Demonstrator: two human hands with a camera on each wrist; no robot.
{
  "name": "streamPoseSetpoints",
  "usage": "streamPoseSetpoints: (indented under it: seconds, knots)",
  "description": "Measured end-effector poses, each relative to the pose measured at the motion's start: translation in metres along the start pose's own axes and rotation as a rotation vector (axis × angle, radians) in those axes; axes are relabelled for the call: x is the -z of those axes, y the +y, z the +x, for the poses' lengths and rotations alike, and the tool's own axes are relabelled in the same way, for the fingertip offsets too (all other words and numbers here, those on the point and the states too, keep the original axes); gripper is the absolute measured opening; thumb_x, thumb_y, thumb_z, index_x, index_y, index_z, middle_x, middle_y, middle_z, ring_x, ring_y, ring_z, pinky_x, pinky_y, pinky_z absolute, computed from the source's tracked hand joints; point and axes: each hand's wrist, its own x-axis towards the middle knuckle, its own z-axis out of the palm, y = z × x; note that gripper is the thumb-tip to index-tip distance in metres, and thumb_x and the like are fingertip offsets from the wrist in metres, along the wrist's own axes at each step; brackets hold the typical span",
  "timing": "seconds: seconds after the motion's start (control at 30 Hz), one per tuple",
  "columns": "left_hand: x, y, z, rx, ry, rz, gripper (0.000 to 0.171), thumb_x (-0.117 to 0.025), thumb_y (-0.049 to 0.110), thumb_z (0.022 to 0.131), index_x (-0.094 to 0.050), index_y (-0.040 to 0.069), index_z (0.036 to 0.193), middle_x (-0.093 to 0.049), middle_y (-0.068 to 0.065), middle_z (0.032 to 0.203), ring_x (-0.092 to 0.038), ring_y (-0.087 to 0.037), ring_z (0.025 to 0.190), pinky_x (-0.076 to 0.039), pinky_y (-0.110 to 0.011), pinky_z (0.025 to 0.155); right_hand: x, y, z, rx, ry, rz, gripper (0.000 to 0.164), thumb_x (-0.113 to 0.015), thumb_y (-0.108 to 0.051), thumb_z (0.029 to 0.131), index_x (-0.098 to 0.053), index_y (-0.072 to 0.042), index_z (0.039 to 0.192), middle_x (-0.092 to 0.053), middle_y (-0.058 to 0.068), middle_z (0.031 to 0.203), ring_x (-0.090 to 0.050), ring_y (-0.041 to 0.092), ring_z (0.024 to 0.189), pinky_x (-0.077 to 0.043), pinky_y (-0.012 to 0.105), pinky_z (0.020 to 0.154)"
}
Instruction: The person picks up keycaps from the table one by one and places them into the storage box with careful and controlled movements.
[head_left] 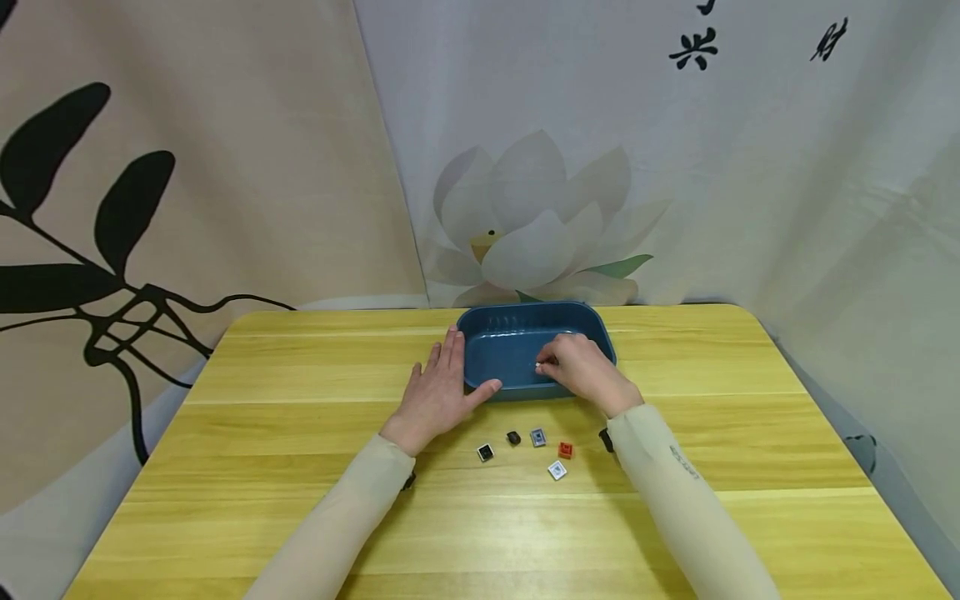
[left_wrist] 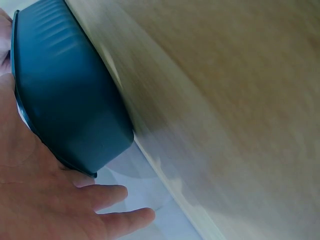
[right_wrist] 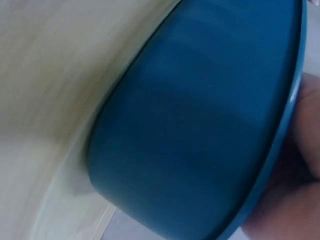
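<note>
Small white piece [head_left: 537, 365] between right fingers [head_left: 551, 351]

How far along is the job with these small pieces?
Done: nothing plainly; the blue tray shows no piece inside, though the right hand hides part. In hand: that hand pinches a small whitish piece in or above the tray, while the left hand rests against it. Left: probably the five pieces on the table, if they belong in the tray.
</note>
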Motion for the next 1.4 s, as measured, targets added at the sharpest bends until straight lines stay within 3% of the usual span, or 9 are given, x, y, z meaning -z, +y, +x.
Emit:
streamPoseSetpoints:
  seconds: [0.43, 0.6, 0.8, 1.13, 1.4]
  knots:
    - [0.000, 0.000, -0.001, 0.001, 0.008, -0.007, 0.109, -0.026, 0.084, 0.083, -0.003, 0.007, 0.156, 0.005, -0.007, 0.162, -0.017, -0.037, 0.144, -0.023, -0.062, 0.107, 0.001, 0.000, 0.011, -0.012, -0.104, -0.061, 0.014, -0.071, -0.017, 0.089, -0.076, -0.008, 0.100, -0.071, 0.002, 0.096, -0.064, 0.017, 0.087, -0.053, 0.035, 0.078]
    - [0.000, 0.000, 0.000, -0.006, 0.005, -0.016, 0.109, -0.027, 0.084, 0.083, -0.003, 0.006, 0.155, 0.004, -0.007, 0.162, -0.018, -0.037, 0.144, -0.023, -0.063, 0.107, 0.003, 0.001, 0.009, -0.037, -0.108, -0.044, 0.022, -0.070, -0.019, 0.091, -0.074, -0.007, 0.108, -0.070, 0.004, 0.100, -0.064, 0.017, 0.087, -0.053, 0.036, 0.078]
    - [0.000, 0.000, 0.000, -0.002, -0.008, -0.002, 0.109, -0.025, 0.084, 0.083, -0.001, 0.008, 0.155, 0.008, -0.005, 0.162, -0.018, -0.036, 0.144, -0.023, -0.062, 0.107, 0.011, 0.001, -0.003, -0.048, -0.004, 0.003, 0.033, -0.069, -0.027, 0.091, -0.070, -0.007, 0.117, -0.069, 0.007, 0.108, -0.063, 0.018, 0.089, -0.053, 0.039, 0.079]
    - [0.001, -0.001, 0.001, 0.003, -0.005, -0.002, 0.109, -0.027, 0.084, 0.083, -0.001, 0.007, 0.155, 0.005, -0.007, 0.162, -0.018, -0.037, 0.143, -0.022, -0.063, 0.107, 0.023, 0.003, -0.039, -0.025, 0.156, -0.049, 0.043, -0.060, -0.046, 0.094, -0.069, -0.013, 0.119, -0.065, 0.004, 0.117, -0.062, 0.023, 0.104, -0.050, 0.044, 0.087]
    - [0.001, 0.000, 0.000, -0.002, 0.003, -0.006, 0.109, -0.028, 0.084, 0.083, -0.003, 0.006, 0.155, 0.002, -0.008, 0.162, -0.020, -0.037, 0.143, -0.023, -0.063, 0.107, 0.020, -0.004, -0.063, 0.049, 0.244, -0.084, 0.042, -0.061, -0.044, 0.094, -0.067, -0.013, 0.122, -0.063, 0.005, 0.122, -0.060, 0.026, 0.110, -0.050, 0.046, 0.088]
